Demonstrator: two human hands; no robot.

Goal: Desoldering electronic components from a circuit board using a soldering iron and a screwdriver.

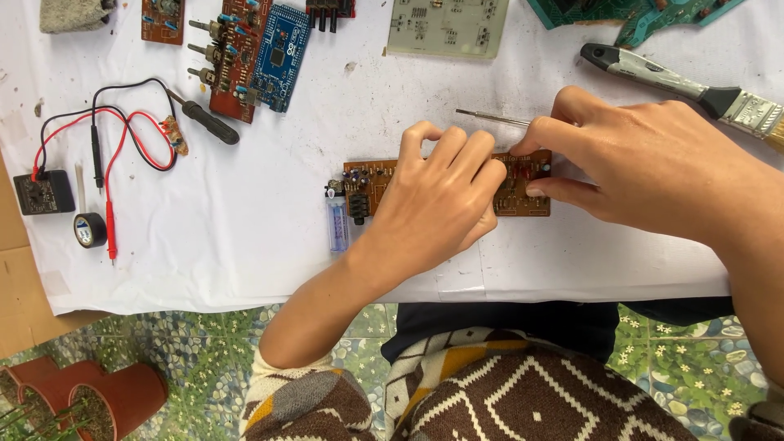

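Both hands (523,175) press a brown circuit board (371,184); right seemingly grips a metal rod (490,117).

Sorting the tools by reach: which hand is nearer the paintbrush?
Right. The right hand lies just below the paintbrush; the left hand rests on the brown circuit board, farther left.

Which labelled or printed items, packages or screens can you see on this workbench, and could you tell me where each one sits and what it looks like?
No screens or packages show.
Tape roll: far left, below the black meter box; small, round, black, with a blue and white label ring.
Blue circuit board: top, left of centre; rectangular, with white print too small to read.
Pale circuit board: top centre; rectangular, greenish white with printed outlines.
Lighter: left of the brown circuit board under both hands; clear bluish, no label seen.
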